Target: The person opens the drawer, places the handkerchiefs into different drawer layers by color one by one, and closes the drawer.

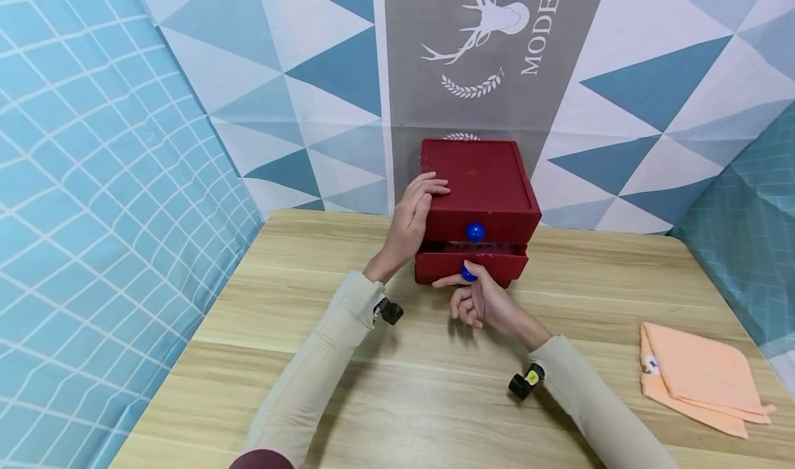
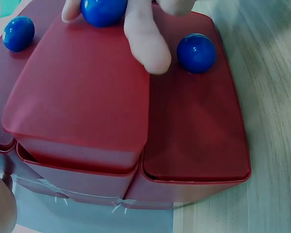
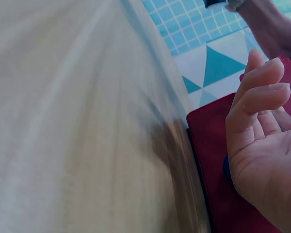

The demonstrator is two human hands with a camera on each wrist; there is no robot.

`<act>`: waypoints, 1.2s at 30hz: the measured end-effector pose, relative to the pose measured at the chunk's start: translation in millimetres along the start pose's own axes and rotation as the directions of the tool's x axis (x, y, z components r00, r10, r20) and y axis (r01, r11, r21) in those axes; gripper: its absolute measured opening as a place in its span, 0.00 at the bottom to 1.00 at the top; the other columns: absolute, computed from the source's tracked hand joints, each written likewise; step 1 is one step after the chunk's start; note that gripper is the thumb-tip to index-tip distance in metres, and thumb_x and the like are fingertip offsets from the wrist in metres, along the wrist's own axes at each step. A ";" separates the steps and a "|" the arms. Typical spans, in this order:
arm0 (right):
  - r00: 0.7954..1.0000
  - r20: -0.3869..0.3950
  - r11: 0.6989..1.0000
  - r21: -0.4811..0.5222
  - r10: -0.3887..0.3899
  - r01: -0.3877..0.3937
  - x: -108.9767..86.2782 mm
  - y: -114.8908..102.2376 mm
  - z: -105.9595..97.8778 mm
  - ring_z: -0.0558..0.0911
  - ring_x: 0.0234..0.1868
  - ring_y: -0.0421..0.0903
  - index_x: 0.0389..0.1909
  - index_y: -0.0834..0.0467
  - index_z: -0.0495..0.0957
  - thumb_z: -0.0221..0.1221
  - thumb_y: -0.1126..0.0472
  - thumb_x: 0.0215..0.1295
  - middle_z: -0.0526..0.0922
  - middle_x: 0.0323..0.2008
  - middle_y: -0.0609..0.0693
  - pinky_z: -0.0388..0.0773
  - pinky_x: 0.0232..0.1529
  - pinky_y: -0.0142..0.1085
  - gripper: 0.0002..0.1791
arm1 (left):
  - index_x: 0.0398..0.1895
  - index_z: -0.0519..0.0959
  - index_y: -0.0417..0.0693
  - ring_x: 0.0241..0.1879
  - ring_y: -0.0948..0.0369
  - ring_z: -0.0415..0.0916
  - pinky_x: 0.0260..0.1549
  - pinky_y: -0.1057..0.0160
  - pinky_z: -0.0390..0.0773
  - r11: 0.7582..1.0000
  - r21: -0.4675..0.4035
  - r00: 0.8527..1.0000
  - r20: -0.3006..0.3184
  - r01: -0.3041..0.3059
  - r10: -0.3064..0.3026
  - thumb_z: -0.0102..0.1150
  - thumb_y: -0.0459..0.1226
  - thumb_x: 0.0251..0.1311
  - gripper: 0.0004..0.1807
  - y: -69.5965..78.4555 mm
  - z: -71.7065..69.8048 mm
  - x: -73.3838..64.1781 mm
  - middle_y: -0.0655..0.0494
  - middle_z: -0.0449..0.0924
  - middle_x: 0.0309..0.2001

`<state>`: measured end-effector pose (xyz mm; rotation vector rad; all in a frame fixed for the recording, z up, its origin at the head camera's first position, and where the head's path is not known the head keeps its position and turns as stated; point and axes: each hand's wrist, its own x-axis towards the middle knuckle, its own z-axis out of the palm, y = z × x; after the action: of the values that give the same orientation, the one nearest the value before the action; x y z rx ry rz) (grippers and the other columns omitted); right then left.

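Observation:
A small red drawer cabinet (image 1: 475, 172) with blue round knobs stands against the back wall. Its middle drawer (image 2: 82, 92) juts out past the top and bottom drawers (image 2: 199, 121). My right hand (image 1: 487, 302) pinches that drawer's blue knob (image 1: 468, 272) between thumb and forefinger, the other fingers loosely curled below. My left hand (image 1: 408, 217) rests at the cabinet's upper left edge, fingers laid across the top. In the right wrist view, the right hand (image 3: 271, 150) is seen palm side, with the cabinet behind it. The drawer's inside is mostly hidden.
A folded orange cloth (image 1: 702, 372) lies at the right of the wooden table (image 1: 422, 400). Patterned sheets (image 1: 329, 96) hang behind the table, and a blue grid sheet (image 1: 93, 179) hangs on the left. A dark red round thing (image 1: 261, 460) shows at the bottom edge.

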<state>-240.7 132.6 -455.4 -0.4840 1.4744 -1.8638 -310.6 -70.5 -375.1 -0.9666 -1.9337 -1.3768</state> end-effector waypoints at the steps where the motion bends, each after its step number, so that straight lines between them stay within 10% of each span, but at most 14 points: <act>1: 1.000 -0.002 1.000 -0.001 -0.003 0.003 0.9 -0.4 -1.7 0.77 0.17 0.42 0.68 0.67 0.66 0.30 0.34 0.77 0.83 0.27 0.52 0.69 0.14 0.31 0.43 | 0.51 0.80 0.39 0.71 0.52 0.60 0.73 0.57 0.53 1.000 0.004 1.000 0.003 0.001 -0.001 0.34 0.35 0.77 0.20 0.4 0.3 0.4 0.46 0.77 0.59; 22: 0.988 -0.132 0.997 -0.009 0.078 -0.079 10.4 -18.9 -11.3 0.75 0.15 0.41 0.59 0.68 0.74 0.40 0.33 0.74 0.80 0.21 0.50 0.66 0.11 0.29 0.41 | 0.51 0.77 0.29 0.70 0.41 0.58 0.74 0.53 0.51 0.998 -0.032 0.999 0.018 0.045 -0.045 0.34 0.26 0.74 0.18 21.5 -0.6 3.0 0.35 0.75 0.59; 36: 0.967 -0.254 0.992 -0.105 0.038 -0.066 -34.0 5.0 -19.9 0.67 0.15 0.40 0.47 0.77 0.73 0.56 0.50 0.74 0.67 0.16 0.47 0.63 0.15 0.29 0.28 | 0.48 0.77 0.25 0.68 0.35 0.59 0.74 0.52 0.52 0.999 -0.027 0.999 0.005 0.042 -0.042 0.34 0.24 0.71 0.18 46.8 -6.5 4.9 0.30 0.75 0.56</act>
<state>-229.2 170.2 -461.3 -0.2641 1.7494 -1.8601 -274.9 -65.9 -344.1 -0.9471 -1.9538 -1.4293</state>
